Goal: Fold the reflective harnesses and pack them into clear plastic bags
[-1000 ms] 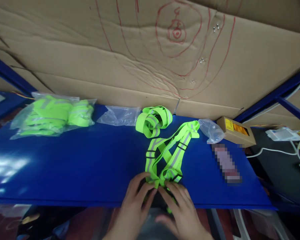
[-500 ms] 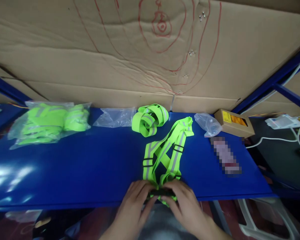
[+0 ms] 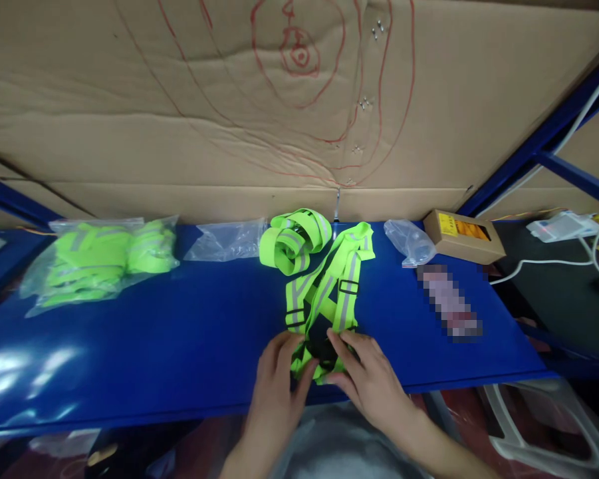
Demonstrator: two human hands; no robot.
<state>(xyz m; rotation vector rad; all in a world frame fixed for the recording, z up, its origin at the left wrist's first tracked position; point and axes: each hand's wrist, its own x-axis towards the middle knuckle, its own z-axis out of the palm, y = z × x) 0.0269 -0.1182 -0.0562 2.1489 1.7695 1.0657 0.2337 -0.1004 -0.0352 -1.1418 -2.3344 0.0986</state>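
Note:
A neon-green reflective vest (image 3: 350, 304) made of straps with grey stripes and black sliders lies lengthwise on the blue table. At its near end my left hand (image 3: 278, 364) is closed on the green strap from the left side. My right hand (image 3: 367, 367) grips the same end from the right, thumb below and forefinger above. Between the hands shows a black part (image 3: 322, 347) of the vest, too dark to make out. Just beyond, a loose coil of the same green strap (image 3: 295, 241) touches or nearly touches the vest's far end.
Bagged green vests (image 3: 92, 259) lie at the left. Clear plastic bags (image 3: 227, 241) rest along the back, one (image 3: 409, 242) beside a cardboard box (image 3: 463, 236). A pixelated flat object (image 3: 449, 301) lies at the right. A cardboard wall (image 3: 204, 153) stands behind the blue table (image 3: 179, 346).
Both hands have moved forward onto the table with the vest's near end, which now lies lower and flatter. The view has shifted slightly.

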